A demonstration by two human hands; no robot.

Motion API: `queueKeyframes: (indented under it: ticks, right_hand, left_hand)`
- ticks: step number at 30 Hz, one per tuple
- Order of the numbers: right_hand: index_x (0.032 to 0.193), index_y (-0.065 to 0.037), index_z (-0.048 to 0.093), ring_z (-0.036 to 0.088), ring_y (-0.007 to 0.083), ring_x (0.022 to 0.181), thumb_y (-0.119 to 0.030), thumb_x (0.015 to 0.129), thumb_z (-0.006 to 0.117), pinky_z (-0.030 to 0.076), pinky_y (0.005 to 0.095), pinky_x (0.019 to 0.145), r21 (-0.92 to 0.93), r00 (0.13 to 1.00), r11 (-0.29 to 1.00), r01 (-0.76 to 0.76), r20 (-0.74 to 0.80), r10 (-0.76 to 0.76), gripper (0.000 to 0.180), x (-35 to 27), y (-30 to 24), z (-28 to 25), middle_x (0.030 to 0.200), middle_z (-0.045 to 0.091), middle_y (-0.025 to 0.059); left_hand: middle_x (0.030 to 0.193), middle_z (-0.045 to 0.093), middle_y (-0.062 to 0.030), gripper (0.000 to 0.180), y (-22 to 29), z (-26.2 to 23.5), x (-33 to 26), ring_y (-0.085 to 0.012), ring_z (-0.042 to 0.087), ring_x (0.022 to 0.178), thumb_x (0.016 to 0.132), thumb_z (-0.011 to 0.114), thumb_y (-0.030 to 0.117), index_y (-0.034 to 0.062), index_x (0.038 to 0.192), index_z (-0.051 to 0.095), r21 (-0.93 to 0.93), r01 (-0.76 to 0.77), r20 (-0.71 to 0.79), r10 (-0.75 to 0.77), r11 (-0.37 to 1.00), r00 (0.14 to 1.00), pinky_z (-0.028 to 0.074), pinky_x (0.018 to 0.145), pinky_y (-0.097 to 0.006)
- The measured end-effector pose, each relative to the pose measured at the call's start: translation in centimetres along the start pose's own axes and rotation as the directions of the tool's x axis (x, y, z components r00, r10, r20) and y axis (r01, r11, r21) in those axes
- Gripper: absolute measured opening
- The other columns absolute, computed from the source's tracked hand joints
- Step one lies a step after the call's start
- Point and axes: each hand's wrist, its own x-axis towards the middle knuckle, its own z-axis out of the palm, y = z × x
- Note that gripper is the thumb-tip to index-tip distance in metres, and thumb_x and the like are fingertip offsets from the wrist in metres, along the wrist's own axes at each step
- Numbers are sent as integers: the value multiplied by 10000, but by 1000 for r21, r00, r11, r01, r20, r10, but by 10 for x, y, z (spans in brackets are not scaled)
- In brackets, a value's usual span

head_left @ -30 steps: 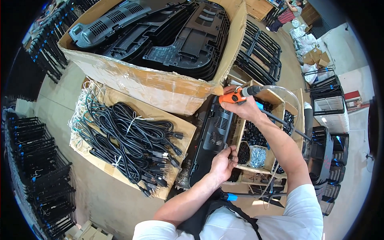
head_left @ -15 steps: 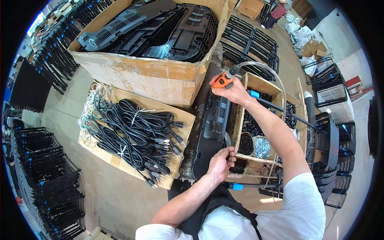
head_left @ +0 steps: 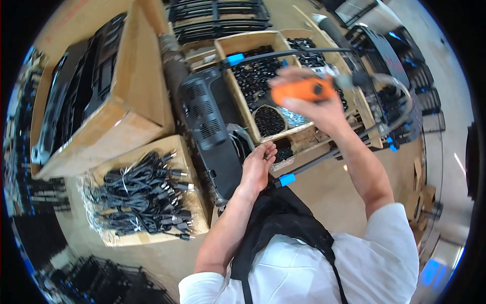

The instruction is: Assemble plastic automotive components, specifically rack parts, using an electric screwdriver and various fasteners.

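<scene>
My right hand (head_left: 319, 109) is raised and shut on an orange power screwdriver (head_left: 302, 90), blurred with motion, above a wooden box of small black parts (head_left: 253, 76). A hose runs from the tool off to the right. My left hand (head_left: 258, 164) rests with curled fingers at the near end of a long black plastic housing (head_left: 210, 129) that lies on the work stand. Whether the left hand holds a small part I cannot tell.
A large cardboard box (head_left: 126, 121) of black housings stands at left. In front of it, an open carton holds bundled black cables (head_left: 142, 197). Black wire racks (head_left: 217, 15) lie at the back, stacked parts at right.
My head has turned right, so the boxes slid left. My right hand lifted the orange screwdriver off the housing's far end and drew it nearer. The left hand stayed at the near end.
</scene>
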Motion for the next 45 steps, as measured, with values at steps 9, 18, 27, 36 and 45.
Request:
queueKeyframes:
  ticks: [9,18,27,36,45]
  right_hand:
    - [1438,7,503,680,292,1207,-121,907,753,538,438,1061,242,641,949,-203,-700,316,601,-293,0,-151,1316,692,196]
    - [1153,-147,647,702,252,1052,-263,963,765,566,494,980,865,250,496,-78,-465,850,252,-340,343,-161,1146,730,65]
    - [1104,-131,676,706,229,832,-376,975,747,623,414,743,909,262,294,-297,-219,940,285,-256,430,-178,933,724,53]
    - [1192,-92,794,737,138,911,-385,952,782,578,318,874,-205,328,896,-394,879,345,379,-118,142,-231,1040,809,52]
    - [1268,5,703,635,424,1256,-546,1035,510,489,490,1076,-802,936,521,291,351,18,629,227,252,-167,1320,681,265]
  left_hand:
    - [1342,666,-262,685,-57,26,29,-410,620,1290,1094,334,574,25,1372,635,981,-191,181,-217,-28,959,486,1076,-478]
    - [1179,727,-300,766,-77,76,2,-448,683,1174,1080,352,612,-36,1173,750,902,14,-62,-96,-431,993,511,1053,-534]
    - [1032,763,-233,641,-88,86,3,-432,724,1019,1068,424,607,74,1117,776,872,139,-123,65,-469,990,557,941,-534]
    - [953,695,-101,283,-107,91,-26,-340,665,922,876,790,294,92,1049,692,824,-196,522,575,-532,630,513,853,-466]
    - [1360,648,-209,762,-196,47,-53,-311,605,1323,1050,597,548,-10,1537,420,286,-124,-357,226,950,906,485,1107,-419]
